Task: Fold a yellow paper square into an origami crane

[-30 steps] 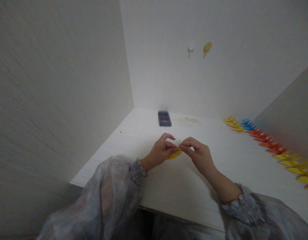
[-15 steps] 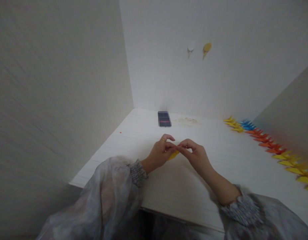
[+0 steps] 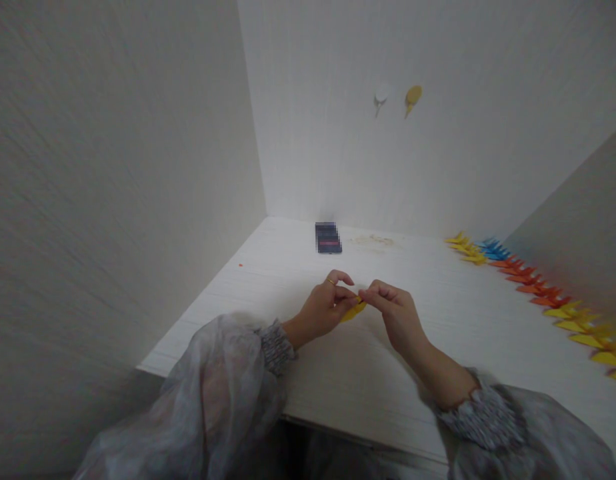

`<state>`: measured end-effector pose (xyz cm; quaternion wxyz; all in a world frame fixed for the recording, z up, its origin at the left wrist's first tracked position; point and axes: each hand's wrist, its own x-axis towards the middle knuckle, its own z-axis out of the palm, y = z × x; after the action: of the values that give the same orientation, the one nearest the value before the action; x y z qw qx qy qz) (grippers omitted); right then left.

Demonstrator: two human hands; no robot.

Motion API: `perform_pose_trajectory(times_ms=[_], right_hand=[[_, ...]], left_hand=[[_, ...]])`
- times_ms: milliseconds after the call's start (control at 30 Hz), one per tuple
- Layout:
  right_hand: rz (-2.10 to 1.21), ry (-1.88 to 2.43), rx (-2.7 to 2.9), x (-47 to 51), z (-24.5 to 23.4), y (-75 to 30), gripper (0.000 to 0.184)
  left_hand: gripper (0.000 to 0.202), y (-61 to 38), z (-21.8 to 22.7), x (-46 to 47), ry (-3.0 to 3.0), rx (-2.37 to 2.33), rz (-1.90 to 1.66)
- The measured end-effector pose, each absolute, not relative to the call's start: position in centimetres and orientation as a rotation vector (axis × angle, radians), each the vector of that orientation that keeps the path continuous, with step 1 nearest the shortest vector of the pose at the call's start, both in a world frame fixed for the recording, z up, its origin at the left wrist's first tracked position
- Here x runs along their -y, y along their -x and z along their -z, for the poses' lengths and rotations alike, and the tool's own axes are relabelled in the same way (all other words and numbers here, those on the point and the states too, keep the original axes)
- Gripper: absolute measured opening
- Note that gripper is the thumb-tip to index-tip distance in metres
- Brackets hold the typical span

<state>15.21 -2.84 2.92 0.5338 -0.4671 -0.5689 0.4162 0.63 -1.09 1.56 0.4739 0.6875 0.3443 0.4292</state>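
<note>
A small folded yellow paper piece (image 3: pixel 353 311) is held just above the white table (image 3: pixel 368 373) at its middle. My left hand (image 3: pixel 324 307) pinches its left end with thumb and fingers, a ring on one finger. My right hand (image 3: pixel 394 313) pinches its right end with fingertips closed. Both hands meet over the paper, and most of it is hidden by the fingers.
A row of folded paper pieces runs along the table's right side: yellow (image 3: pixel 465 247), blue (image 3: pixel 494 251), orange (image 3: pixel 531 283), then yellow (image 3: pixel 588 333). A dark phone (image 3: pixel 328 238) lies at the back. Walls close in on the left, back and right. Two hooks (image 3: pixel 395 99) hang on the back wall.
Both hands have stayed pinched on the yellow paper, shifting only slightly; the fingers have worked it a little between them.
</note>
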Motion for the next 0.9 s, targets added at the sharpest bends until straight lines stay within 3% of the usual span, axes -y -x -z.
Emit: perform_pose_trajectory(times_ms=[133, 300, 400, 667, 900], right_hand=[[-0.963, 1.11, 1.328, 2.8, -3.2, -15.3, 0.025], [-0.769, 1.124, 1.242, 2.3, -3.1, -16.1, 0.031], [-0.816, 1.133, 1.351, 2.3, -2.6, -16.0, 0.033], [-1.01, 1.042, 1.611, 2.8, -1.2, -14.8, 0.022], [-0.671, 1.071, 1.739, 3.3, -2.2, -15.0, 0.008]], left_hand=[[0.02, -0.6, -1.3, 0.9, -1.646, -0.862, -1.075], [0.03, -0.7, -1.2, 0.6, -1.457, -0.836, -1.128], [0.033, -0.8, -1.5, 0.4, -1.325, -0.758, -1.202], [0.029, -0.8, -2.3, 0.5, -1.197, -0.669, -1.233], [0.023, -1.0, -1.6, 0.6, -1.173, -0.678, -1.123]])
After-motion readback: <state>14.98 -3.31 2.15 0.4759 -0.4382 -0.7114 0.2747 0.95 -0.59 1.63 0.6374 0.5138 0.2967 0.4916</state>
